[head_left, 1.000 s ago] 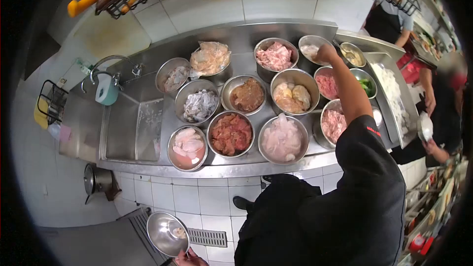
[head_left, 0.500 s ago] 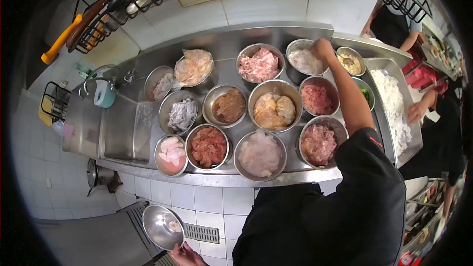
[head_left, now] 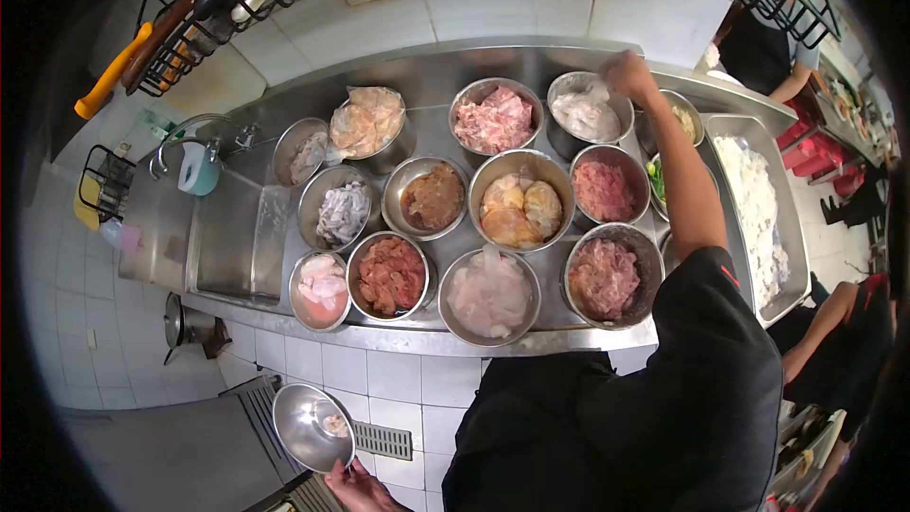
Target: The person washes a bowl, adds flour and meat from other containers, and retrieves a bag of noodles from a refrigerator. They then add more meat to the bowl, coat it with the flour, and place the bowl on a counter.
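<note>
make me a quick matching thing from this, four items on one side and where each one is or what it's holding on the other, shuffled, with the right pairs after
1. left hand
2. right hand
3. turquoise container
4. long tray

A. near the faucet
B. full of white food, at the right of the counter pots
C. by the rim of a back-row pot of pale pieces
D. holding a steel bowl with a little food in it

Pairs: 1-D, 2-C, 3-A, 4-B
</note>
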Demonstrator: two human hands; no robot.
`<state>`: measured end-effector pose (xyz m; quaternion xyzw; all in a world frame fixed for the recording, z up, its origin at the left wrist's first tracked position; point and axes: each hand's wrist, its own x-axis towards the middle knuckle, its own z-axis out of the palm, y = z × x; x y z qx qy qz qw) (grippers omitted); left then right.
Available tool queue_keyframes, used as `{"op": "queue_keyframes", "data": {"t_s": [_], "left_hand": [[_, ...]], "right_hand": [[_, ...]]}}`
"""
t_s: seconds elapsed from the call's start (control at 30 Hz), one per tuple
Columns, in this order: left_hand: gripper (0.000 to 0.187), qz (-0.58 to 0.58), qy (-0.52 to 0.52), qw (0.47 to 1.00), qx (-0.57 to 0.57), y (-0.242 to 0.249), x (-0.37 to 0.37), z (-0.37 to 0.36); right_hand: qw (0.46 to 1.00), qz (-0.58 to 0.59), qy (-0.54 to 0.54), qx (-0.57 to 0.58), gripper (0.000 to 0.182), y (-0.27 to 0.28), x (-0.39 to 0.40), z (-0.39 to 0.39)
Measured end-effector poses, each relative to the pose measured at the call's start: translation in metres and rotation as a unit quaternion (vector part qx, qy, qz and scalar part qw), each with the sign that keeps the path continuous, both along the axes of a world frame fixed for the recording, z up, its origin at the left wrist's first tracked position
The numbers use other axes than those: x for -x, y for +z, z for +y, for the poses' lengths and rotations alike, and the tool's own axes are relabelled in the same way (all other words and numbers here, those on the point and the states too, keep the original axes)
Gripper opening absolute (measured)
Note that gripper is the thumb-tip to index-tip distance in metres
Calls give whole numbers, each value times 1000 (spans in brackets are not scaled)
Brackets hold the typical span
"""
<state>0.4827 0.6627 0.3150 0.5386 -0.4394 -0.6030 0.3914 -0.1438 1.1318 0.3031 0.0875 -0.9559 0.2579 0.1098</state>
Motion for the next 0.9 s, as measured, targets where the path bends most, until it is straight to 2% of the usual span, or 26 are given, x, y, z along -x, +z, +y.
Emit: {"op": "queue_keyframes", "data": {"t_s": [0.03, 0.07, 0.1, 0.17, 0.27, 0.33, 0.4, 0.43, 0.5, 0.53, 0.57, 0.63, 0.7, 0.77, 0.8, 0.83, 0.9], "left_hand": [[13, 34, 9, 999, -16, -20, -14, -15], [13, 68, 19, 997, -32, -24, -15, -20], [13, 66, 8, 997, -37, -28, -18, -24], [14, 66, -13, 997, -46, -30, -16, -27], [19, 57, 2, 998, -32, -25, 1, -17], [26, 38, 2, 998, -49, -29, 6, -18], [30, 29, -7, 997, -67, -22, 14, -2], [29, 29, -11, 997, -73, -12, 24, 8], [21, 59, 12, 993, -102, -3, 34, 20], [18, 67, -7, 994, -91, -2, 34, 21], [13, 44, -6, 996, -82, -3, 36, 22], [12, 69, -7, 994, -86, -9, 33, 23], [16, 91, -2, 993, -80, -11, 30, 26], [16, 91, 3, 994, -57, -15, 20, 34], [17, 98, 16, 994, -53, -16, 14, 40], [18, 104, 30, 993, -47, -16, 6, 44], [19, 117, 56, 991, -18, -17, -20, 57]], "right_hand": [[999, 7, 3, 34, 19, 20, -7, 1], [997, 5, -37, 64, 20, 45, -29, -12], [989, -47, 3, 138, 19, 38, -25, -4], [945, -147, 83, 281, 18, 29, -15, 8], [866, -159, 50, 472, 16, 29, -25, 0], [831, -206, 95, 508, 19, 30, -22, 7], [833, -236, 69, 496, 26, 38, -24, 6], [841, -231, 87, 482, 29, 61, -48, -15], [786, -308, 187, 503, 39, 78, -50, -29], [802, -266, 153, 513, 40, 104, -84, -67], [799, -278, 181, 502, 42, 118, -98, -88], [765, -311, 273, 493, 36, 133, -119, -130], [671, -378, 475, 426, 30, 156, -176, -203], [638, -370, 589, 330, 29, 157, -220, -268], [587, -446, 604, 303, 27, 166, -261, -301], [591, -435, 613, 293, 24, 162, -296, -331], [498, -474, 691, 223, 24, 146, -363, -387]]}}
